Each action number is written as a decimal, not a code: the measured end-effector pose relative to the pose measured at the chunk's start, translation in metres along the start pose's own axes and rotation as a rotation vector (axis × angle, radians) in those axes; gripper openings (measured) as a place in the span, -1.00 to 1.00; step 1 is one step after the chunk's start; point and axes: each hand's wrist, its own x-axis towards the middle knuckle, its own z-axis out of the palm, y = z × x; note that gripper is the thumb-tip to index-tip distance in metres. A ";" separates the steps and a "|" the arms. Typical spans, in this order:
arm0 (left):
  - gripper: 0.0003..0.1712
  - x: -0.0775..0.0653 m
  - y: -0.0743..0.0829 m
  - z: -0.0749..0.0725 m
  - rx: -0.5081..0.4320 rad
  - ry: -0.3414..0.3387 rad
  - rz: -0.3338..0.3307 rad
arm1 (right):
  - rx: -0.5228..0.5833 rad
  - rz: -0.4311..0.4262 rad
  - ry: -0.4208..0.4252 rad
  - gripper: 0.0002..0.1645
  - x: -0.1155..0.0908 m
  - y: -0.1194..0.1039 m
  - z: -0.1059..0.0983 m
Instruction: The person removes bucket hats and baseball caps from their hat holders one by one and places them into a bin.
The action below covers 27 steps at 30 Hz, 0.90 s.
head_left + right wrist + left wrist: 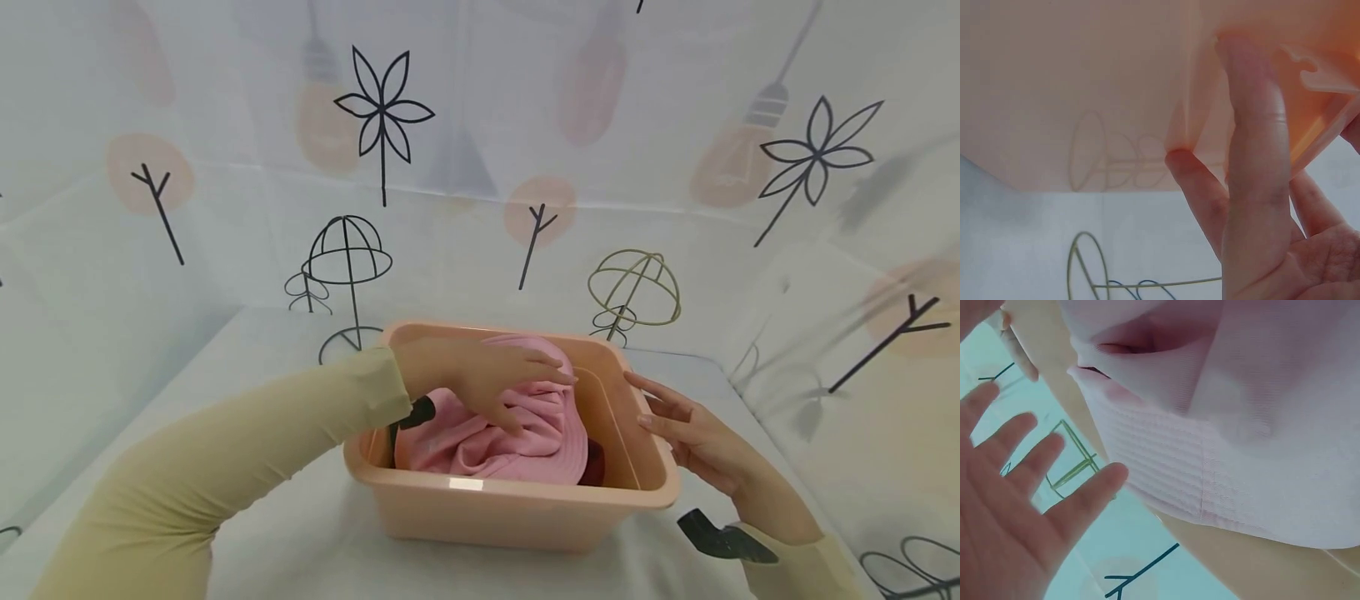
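A pink hat [517,425] with a stitched brim lies crumpled in a peach plastic basin [510,500]. Over it, inside the basin's outline, hangs my left hand [487,375], its fingers loosely spread. The left wrist view shows the fingers of this hand [1041,481] apart from each other, with the hat brim [1154,462] beside them and nothing gripped. At the basin's right end, my right hand [697,433] holds the rim. In the right wrist view its fingertips [1179,159] press the basin's outer wall [1116,81] below the rim.
Partly under the hat brim, a dark red item [592,462] shows in the basin. Behind the basin stand a black wire hat stand [347,250] and a gold wire stand [637,283]. White patterned cloth [465,167] forms the backdrop.
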 end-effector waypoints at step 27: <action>-0.21 -0.059 0.010 -0.018 0.203 0.389 -0.350 | -0.007 0.025 0.012 -0.32 0.003 0.001 0.000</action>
